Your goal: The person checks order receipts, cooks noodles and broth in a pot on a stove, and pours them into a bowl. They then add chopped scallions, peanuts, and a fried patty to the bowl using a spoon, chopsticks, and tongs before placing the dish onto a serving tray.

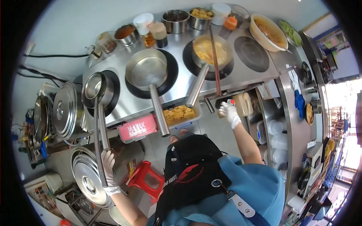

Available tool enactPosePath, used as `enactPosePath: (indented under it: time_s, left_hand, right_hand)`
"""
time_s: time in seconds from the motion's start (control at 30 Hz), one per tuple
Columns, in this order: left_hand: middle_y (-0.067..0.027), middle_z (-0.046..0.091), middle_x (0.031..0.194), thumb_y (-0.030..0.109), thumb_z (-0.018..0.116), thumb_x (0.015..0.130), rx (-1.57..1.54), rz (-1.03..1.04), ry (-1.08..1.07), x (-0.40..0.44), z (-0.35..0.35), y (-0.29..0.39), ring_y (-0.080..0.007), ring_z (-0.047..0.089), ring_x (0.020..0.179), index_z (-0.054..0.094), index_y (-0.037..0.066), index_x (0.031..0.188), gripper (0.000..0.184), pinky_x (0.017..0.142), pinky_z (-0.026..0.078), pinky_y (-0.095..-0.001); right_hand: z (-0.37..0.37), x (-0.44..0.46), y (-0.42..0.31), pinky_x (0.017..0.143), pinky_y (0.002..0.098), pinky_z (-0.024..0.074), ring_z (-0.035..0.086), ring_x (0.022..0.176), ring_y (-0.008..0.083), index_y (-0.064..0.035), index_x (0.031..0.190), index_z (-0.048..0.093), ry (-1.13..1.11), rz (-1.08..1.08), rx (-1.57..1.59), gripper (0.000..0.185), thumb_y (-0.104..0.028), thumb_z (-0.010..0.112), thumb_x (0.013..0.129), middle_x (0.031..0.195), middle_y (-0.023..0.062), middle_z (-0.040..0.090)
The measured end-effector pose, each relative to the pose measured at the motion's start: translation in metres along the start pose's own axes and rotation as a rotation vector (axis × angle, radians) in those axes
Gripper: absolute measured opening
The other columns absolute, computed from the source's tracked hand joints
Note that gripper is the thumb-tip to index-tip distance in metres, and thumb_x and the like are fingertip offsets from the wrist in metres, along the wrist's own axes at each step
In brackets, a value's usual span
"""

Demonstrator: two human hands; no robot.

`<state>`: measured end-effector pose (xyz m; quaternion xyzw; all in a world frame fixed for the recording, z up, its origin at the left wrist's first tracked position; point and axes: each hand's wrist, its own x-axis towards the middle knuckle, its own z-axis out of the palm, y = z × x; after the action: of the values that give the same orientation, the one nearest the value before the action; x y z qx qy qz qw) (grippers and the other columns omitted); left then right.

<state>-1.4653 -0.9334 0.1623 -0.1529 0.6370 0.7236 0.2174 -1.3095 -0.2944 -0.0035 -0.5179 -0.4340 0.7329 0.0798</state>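
Observation:
My left hand (108, 165), in a clear glove, is closed around the long handle of a ladle (98, 143), whose bowl sits over the small pot (107, 90) on the left burner. My right hand (229, 110), also gloved, is at the right below the counter edge, beside a tan container (244, 104). Its fingers are around something small with a red top (231, 101), too small to name. An empty-looking saucepan (147, 69) rests on the second burner. Another saucepan (212, 51) holds yellowish food in liquid, with long chopsticks (215, 64) lying across it.
Jars and metal tubs (175, 22) line the back of the stove. A large bowl of food (268, 33) stands at the right. Below are a pink-lidded box (137, 129), a bin of yellow pieces (179, 115) and a red stool (147, 180). Pan handles project over the front edge.

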Motion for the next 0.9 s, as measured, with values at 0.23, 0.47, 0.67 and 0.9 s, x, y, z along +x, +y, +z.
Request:
enactPosePath:
  time_s: [0.23, 0.47, 0.67, 0.9]
  left_hand:
    - [-0.0168, 0.047, 0.136, 0.05, 0.039, 0.096, 0.028, -0.023, 0.131, -0.015, -0.044, -0.009, -0.023, 0.049, 0.12, 0.042, 0.001, 0.135, 0.063, 0.101, 0.037, -0.0368]
    - [-0.0157, 0.056, 0.123, 0.039, 0.043, 0.097, 0.051, -0.032, 0.279, -0.05, -0.024, -0.003, -0.0235, 0.056, 0.11, 0.048, 0.0, 0.129, 0.051, 0.095, 0.043, -0.0345]
    - [-0.0147, 0.064, 0.112, 0.03, 0.047, 0.097, 0.072, 0.022, 0.39, -0.045, 0.012, 0.024, -0.0239, 0.062, 0.101, 0.053, -0.001, 0.124, 0.041, 0.089, 0.048, -0.0325]
    - [-0.0036, 0.065, 0.091, 0.03, 0.059, 0.092, 0.054, 0.279, 0.398, 0.059, -0.061, 0.065, -0.0122, 0.059, 0.078, 0.062, 0.001, 0.112, 0.036, 0.071, 0.047, -0.0252]
  right_hand:
    - [0.026, 0.087, 0.063, 0.089, 0.0395, 0.048, 0.058, 0.106, 0.0268, -0.0037, 0.122, 0.052, 0.047, 0.13, 0.192, 0.061, -0.048, 0.067, 0.083, 0.116, 0.0128, 0.06]
    - [0.047, 0.105, 0.062, 0.095, 0.0406, 0.0433, 0.055, 0.112, 0.027, -0.0048, 0.121, 0.054, 0.069, 0.101, 0.172, 0.067, -0.059, 0.06, 0.083, 0.12, 0.0127, 0.059]
    - [0.032, 0.046, 0.055, 0.09, 0.0366, 0.0349, 0.042, 0.107, 0.0238, -0.0075, 0.122, 0.039, -0.318, 0.191, 0.066, 0.053, -0.047, 0.055, 0.091, 0.119, 0.0113, 0.04]
    - [0.195, -0.214, -0.001, 0.063, 0.033, 0.0439, 0.054, 0.069, 0.019, 0.0002, 0.092, 0.059, -1.117, 0.631, -0.002, 0.047, -0.046, 0.051, 0.093, 0.077, 0.0071, 0.056]
